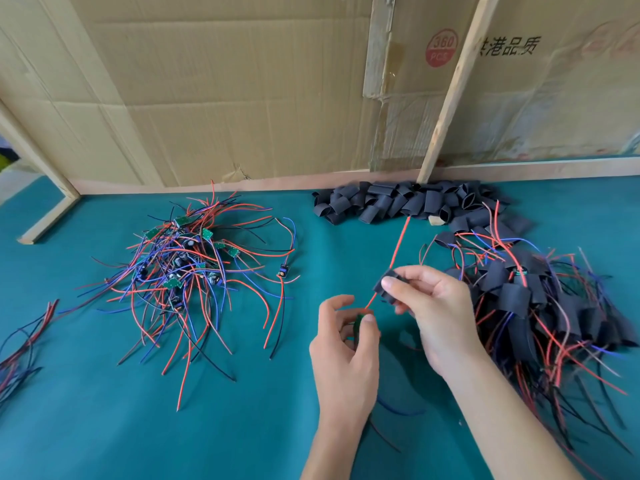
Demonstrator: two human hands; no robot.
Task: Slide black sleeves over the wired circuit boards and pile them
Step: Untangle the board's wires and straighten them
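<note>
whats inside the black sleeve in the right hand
A red wire runs through the black sleeve pinched by the right hand, leaving both ends. The green board is outside, in the left hand. Other wires inside are hidden.

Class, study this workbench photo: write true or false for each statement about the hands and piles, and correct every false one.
1. The right hand pinches a black sleeve with a red wire running through it. True.
2. The left hand lies flat on the teal table mat. False: it grips a small green circuit board.
3. The heap of loose black sleeves lies by the cardboard wall. True.
4. The pile of bare wired boards lies right of the hands. False: left; the sleeved pile is right.
</note>
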